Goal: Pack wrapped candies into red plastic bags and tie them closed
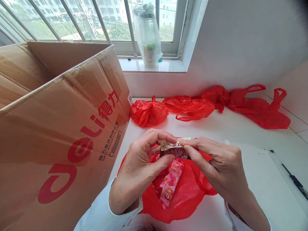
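Note:
A small dark brown wrapped snack bar (pixel 176 152) with a cream upper edge is held level in front of me. My left hand (pixel 144 166) pinches its left end between thumb and fingers. At the other end, the thumb and forefinger of my right hand (pixel 220 163) grip the wrapper. Just below lies an open red plastic bag (pixel 185 205), spread on the white table. On it rests a pink wrapped snack (pixel 172 183) with a fruit print. A darker red packet (pixel 157 190) shows partly beside it, mostly hidden by my left hand.
A large open cardboard box (pixel 72 128) stands at the left. Along the wall lie a knotted red bag (pixel 149 112) and several more red bags (pixel 192 106). A bagged bottle (pixel 149 41) stands on the windowsill. A black pen-like object (pixel 298 186) is at the right.

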A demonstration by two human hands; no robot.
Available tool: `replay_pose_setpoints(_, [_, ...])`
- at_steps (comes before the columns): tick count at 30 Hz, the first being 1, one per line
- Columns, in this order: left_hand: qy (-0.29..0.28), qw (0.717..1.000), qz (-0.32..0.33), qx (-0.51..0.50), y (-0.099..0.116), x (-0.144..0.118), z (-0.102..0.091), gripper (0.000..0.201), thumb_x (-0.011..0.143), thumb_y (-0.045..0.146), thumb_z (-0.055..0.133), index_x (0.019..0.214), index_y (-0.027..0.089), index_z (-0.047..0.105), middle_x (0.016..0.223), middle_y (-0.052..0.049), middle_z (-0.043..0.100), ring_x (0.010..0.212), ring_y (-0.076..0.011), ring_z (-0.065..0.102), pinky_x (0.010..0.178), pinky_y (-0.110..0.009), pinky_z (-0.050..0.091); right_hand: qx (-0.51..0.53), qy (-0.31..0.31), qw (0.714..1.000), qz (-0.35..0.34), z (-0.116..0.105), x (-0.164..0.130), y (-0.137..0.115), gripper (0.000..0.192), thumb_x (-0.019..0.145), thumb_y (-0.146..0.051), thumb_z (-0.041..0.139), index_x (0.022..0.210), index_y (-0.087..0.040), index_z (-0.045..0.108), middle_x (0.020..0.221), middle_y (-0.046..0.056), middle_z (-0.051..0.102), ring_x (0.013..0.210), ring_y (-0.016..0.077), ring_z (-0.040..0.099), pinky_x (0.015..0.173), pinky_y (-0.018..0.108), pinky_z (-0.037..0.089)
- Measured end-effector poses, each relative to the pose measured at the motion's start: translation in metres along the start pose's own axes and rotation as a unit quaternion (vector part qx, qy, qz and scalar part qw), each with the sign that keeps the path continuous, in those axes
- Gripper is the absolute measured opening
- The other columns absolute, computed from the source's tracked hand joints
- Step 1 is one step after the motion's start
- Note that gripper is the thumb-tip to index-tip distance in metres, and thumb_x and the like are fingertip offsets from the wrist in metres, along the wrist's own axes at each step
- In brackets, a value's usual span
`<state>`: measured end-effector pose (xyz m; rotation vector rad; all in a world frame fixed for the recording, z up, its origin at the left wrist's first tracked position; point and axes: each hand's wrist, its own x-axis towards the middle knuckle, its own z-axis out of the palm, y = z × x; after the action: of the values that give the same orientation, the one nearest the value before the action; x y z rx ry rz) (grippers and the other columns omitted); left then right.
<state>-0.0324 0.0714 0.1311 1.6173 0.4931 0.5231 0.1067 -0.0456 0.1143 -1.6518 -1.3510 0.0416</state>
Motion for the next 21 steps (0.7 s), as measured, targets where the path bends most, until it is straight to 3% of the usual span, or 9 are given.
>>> replay_pose_setpoints(21, [-0.006, 1.0, -0.015, 0.005, 0.0024, 0.0021, 0.001, 0.021, 0.08, 0.005, 0.059, 0.094, 0.019, 0.064, 0.103, -0.004, 0.062, 0.093, -0.017, 0.064, 0.08, -0.027, 0.055, 0.001, -0.009, 1.0, -0.007, -0.001, 0.0008, 0.0005, 0.02, 0.09, -0.012, 0.055, 0.094, -0.022, 0.072, 0.087, -0.002, 0.075, 0.079, 0.0118, 0.07, 0.073, 0.022, 0.051])
